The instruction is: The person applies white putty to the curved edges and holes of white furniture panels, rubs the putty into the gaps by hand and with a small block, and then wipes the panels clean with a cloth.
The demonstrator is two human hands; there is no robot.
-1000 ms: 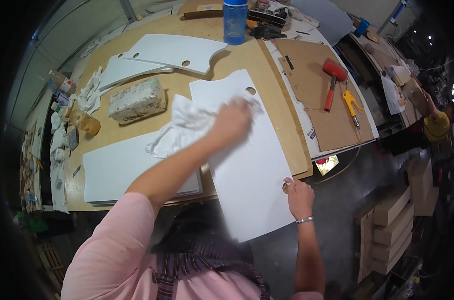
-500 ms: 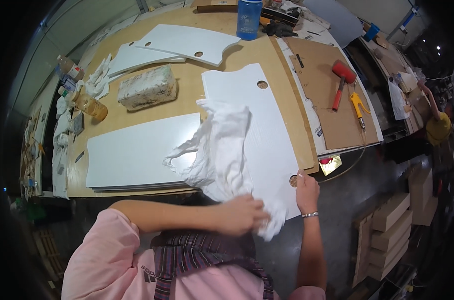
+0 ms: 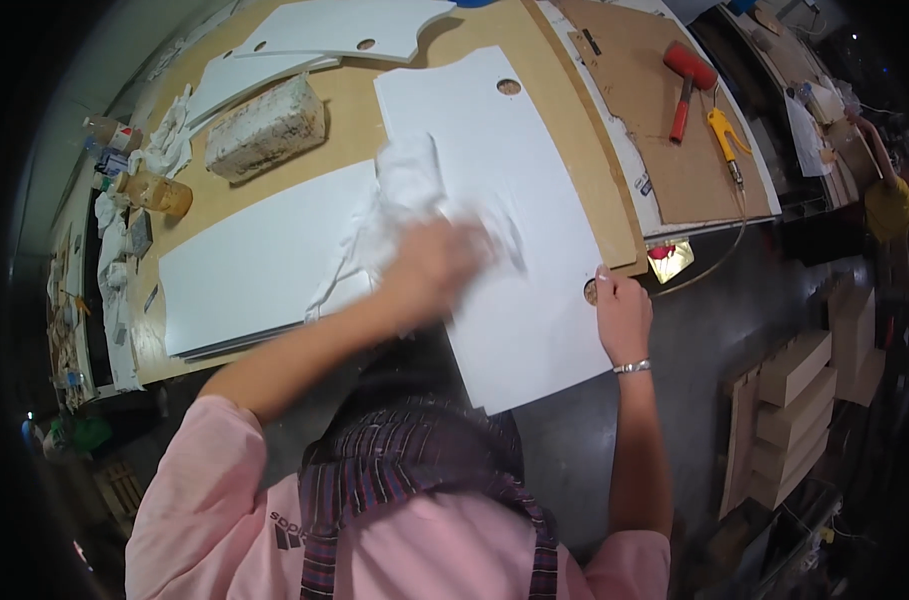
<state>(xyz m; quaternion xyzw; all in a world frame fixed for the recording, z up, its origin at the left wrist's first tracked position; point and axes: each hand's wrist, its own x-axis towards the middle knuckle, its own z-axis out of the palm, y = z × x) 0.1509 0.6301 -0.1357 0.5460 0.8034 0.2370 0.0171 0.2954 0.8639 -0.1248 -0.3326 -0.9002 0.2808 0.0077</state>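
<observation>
A white panel (image 3: 534, 330) with round holes lies lengthwise on the workbench, its near end jutting past the bench edge. My left hand (image 3: 439, 262), smeared by motion, is closed on a crumpled white cloth (image 3: 410, 170) over the panel's left part. Part of the cloth trails over the stack of white panels (image 3: 254, 262) on the left. My right hand (image 3: 624, 315) grips the panel's right edge beside the near hole, thumb on top; the fingers underneath are hidden.
A stained white block (image 3: 266, 130) sits behind the stack, with more white panels (image 3: 324, 28) beyond it. A jar (image 3: 156, 194) stands far left. On cardboard (image 3: 619, 95) at right lie a red mallet (image 3: 683, 90) and yellow air gun (image 3: 726, 140). Cardboard boxes (image 3: 794, 410) are on the floor.
My left hand has swept away from me with the cloth, from the panel's near end toward its middle. My right hand keeps its hold on the edge. The view has tilted down.
</observation>
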